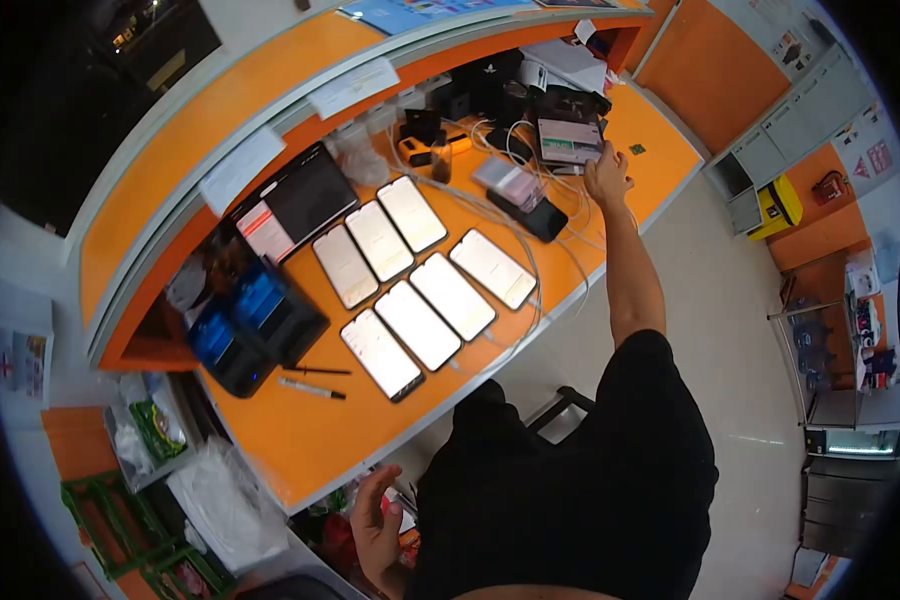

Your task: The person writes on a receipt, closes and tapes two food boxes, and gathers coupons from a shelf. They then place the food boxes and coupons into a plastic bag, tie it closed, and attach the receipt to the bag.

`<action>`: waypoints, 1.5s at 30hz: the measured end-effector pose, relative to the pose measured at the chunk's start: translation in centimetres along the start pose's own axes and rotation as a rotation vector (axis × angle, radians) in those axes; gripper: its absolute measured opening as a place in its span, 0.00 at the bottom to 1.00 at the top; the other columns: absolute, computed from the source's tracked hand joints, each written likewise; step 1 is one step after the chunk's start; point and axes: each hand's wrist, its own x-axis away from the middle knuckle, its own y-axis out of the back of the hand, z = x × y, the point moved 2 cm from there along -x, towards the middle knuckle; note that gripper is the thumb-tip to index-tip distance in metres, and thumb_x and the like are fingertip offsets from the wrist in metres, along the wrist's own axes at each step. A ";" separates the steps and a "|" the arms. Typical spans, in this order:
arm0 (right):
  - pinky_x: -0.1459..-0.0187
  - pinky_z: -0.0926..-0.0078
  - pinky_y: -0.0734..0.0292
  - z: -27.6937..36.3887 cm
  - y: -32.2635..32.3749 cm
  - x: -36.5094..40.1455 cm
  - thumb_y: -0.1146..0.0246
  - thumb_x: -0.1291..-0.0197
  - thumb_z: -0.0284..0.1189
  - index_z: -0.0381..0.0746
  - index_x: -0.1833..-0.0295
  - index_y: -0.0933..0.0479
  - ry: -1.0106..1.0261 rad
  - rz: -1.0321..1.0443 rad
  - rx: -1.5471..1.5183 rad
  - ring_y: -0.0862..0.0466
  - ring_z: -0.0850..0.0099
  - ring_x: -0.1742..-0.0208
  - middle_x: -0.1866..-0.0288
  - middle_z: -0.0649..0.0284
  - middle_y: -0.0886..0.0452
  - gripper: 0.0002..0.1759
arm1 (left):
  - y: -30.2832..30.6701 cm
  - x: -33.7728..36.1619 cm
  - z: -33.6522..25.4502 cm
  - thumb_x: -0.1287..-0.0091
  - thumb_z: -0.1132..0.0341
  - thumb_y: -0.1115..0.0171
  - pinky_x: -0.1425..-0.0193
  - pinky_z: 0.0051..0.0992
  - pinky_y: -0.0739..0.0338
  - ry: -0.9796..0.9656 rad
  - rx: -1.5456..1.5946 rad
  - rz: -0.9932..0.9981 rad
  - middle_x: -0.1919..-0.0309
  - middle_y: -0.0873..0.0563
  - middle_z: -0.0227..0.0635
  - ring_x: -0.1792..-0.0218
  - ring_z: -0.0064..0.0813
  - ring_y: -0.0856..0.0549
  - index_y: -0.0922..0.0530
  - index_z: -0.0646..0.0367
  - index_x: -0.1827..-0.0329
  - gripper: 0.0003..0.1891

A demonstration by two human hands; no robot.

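My right hand [607, 178] reaches out over the far right of the orange desk. Its fingers are apart, with one fingertip right at the edge of a dark device with a lit screen [571, 141]. Closer in lie a dark phone [542, 217] and a clear plastic case [508, 183] that overlaps it. Below the desk's front edge hangs my left hand [375, 525], open, its thumb and fingers apart and nothing in them. Between the two hands, several phones with bright white screens [452, 296] lie in rows, some with cables plugged in.
A tablet [295, 203] leans at the back of the desk. Two dark terminals with blue screens [255, 325] stand at the left, near a pen [312, 388]. White cables [530, 262] trail across the desk. A plastic bag [230, 505] and green crate [120, 525] sit lower left.
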 end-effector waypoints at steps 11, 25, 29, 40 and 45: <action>0.29 0.13 0.54 -2.6 -4.2 -11.5 0.47 0.30 0.46 0.48 0.16 0.47 -0.083 0.213 0.025 0.48 0.47 0.13 0.16 0.64 0.34 0.40 | -5.5 -8.7 0.1 0.25 0.67 0.36 0.22 0.43 0.32 0.128 -0.119 -0.048 0.34 0.19 0.47 0.30 0.44 0.21 0.26 0.66 0.29 0.24; 0.34 0.56 0.25 0.8 -3.6 -9.6 0.45 0.22 0.39 0.31 0.27 0.33 0.237 -0.300 -0.530 0.20 0.47 0.31 0.32 0.40 0.21 0.28 | -7.8 -6.8 -0.5 0.29 0.72 0.34 0.25 0.37 0.31 -0.007 -0.169 -0.036 0.35 0.17 0.44 0.32 0.40 0.20 0.23 0.62 0.30 0.24; 0.31 0.60 0.27 12.6 3.3 1.8 0.47 0.20 0.33 0.28 0.27 0.33 0.343 -0.331 -0.987 0.25 0.55 0.26 0.27 0.47 0.24 0.25 | -8.7 -5.1 -6.2 0.22 0.55 0.41 0.26 0.51 0.32 -0.387 -0.080 0.435 0.33 0.19 0.49 0.29 0.53 0.24 0.20 0.64 0.32 0.24; 0.45 0.60 0.19 29.0 11.0 51.8 0.35 0.30 0.28 0.38 0.42 0.21 1.398 1.541 -1.239 0.15 0.57 0.48 0.42 0.55 0.17 0.14 | -15.6 4.0 -13.3 0.23 0.47 0.45 0.34 0.53 0.39 -1.074 -0.097 0.632 0.27 0.24 0.41 0.29 0.46 0.29 0.16 0.48 0.40 0.21; 0.47 0.54 0.19 29.1 13.3 60.3 0.33 0.34 0.29 0.40 0.45 0.20 1.848 1.768 -1.083 0.16 0.51 0.47 0.48 0.54 0.17 0.13 | -10.8 7.7 -16.6 0.24 0.55 0.41 0.39 0.54 0.36 -0.847 -0.223 0.707 0.29 0.23 0.37 0.29 0.43 0.29 0.14 0.49 0.46 0.14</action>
